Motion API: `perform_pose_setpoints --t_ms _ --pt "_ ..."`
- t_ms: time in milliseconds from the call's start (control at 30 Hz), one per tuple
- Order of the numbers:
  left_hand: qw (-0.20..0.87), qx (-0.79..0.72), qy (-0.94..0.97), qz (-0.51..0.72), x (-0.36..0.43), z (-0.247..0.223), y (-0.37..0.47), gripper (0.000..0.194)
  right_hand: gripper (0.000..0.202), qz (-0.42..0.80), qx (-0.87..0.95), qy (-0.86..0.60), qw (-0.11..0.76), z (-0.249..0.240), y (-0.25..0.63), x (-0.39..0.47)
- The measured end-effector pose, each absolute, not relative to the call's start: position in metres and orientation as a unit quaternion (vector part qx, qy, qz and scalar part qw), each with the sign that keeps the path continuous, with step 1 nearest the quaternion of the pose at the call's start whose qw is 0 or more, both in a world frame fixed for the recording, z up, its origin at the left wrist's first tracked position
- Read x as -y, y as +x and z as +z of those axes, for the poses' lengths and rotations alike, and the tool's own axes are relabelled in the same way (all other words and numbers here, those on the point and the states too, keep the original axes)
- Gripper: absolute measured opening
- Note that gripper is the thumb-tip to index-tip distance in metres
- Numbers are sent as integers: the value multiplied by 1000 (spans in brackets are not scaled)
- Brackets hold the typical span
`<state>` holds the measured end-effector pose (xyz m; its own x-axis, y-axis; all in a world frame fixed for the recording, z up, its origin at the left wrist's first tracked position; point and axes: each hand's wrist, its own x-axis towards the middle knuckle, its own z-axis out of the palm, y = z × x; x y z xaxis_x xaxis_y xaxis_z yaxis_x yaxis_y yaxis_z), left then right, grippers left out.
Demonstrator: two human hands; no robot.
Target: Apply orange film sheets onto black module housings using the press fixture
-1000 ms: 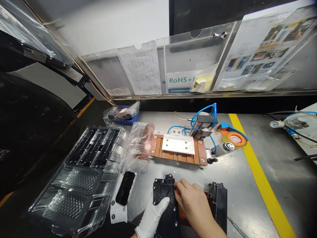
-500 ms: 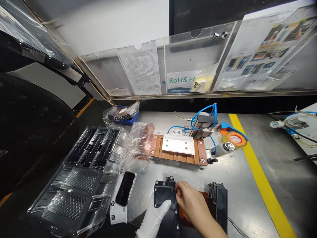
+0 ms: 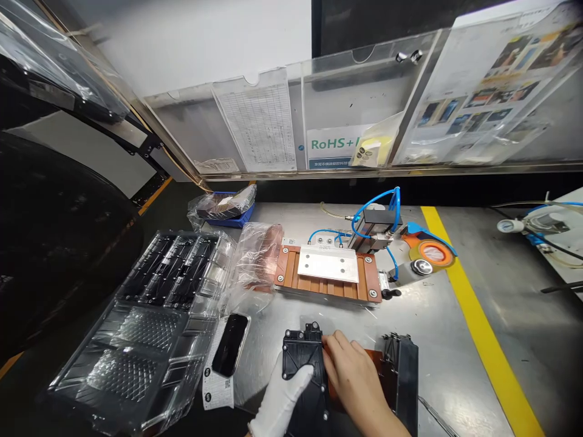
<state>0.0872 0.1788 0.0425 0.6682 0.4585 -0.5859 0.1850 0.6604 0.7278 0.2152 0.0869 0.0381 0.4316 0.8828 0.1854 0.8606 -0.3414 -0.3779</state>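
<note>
A black plastic housing (image 3: 303, 358) with screw bosses along its edges is held at the bottom centre. My left hand (image 3: 285, 394), in a white glove, grips it from the left with the thumb across its face. My bare right hand (image 3: 350, 376) has its fingers bent against the housing's upper right edge; whether a small part sits between the fingertips is hidden. Just right of that hand stands another black plastic part (image 3: 405, 382). A copper-brown sheet (image 3: 376, 361) lies partly covered beneath the right hand.
Behind the hands sits a brown and white fixture (image 3: 328, 273) with blue air hoses. A clear tray (image 3: 132, 340) of black parts, a phone (image 3: 231, 345) on a paper sheet and wrapped copper film (image 3: 257, 261) are at left. Orange tape rolls (image 3: 432, 254) and tweezers (image 3: 437, 417) lie at right.
My right hand's fingers have shifted slightly along the housing's right edge, and the hand has turned a little. The left hand keeps its hold. The camera view has moved slightly.
</note>
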Motion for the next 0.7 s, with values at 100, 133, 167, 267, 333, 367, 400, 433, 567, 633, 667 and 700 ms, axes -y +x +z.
perform_pose_setpoints --t_ms 100,133,167,267,333,367,400,433,567,633,667,700 --pt "834 -383 389 82 -180 48 88 61 27 31 540 -813 213 39 211 -86" --pt "840 -376 383 82 -181 50 88 60 28 35 545 -810 213 40 209 -85" --pt "845 -372 375 81 -181 51 89 60 30 40 549 -807 213 41 208 -84" --pt "863 -379 328 65 -185 55 88 60 32 62 552 -805 208 47 211 -84" --pt "869 -415 268 36 -187 55 83 58 27 71 551 -809 195 49 215 -84" --pt "868 -438 234 21 -188 54 80 58 22 68 554 -809 184 49 217 -85" --pt "864 -460 204 5 -189 53 77 57 22 62 560 -808 174 49 219 -85" --pt "859 -478 184 -8 -189 51 75 57 28 55 567 -805 165 49 220 -86" --pt "837 -494 236 -8 -192 43 70 47 30 41 586 -792 168 45 217 -91" --pt "828 -488 277 10 -193 39 68 39 21 46 591 -787 170 42 213 -96" --pt "821 -491 292 16 -193 36 65 36 15 50 595 -784 171 41 211 -99" --pt "810 -501 305 22 -192 34 61 33 11 55 598 -781 172 39 208 -101"
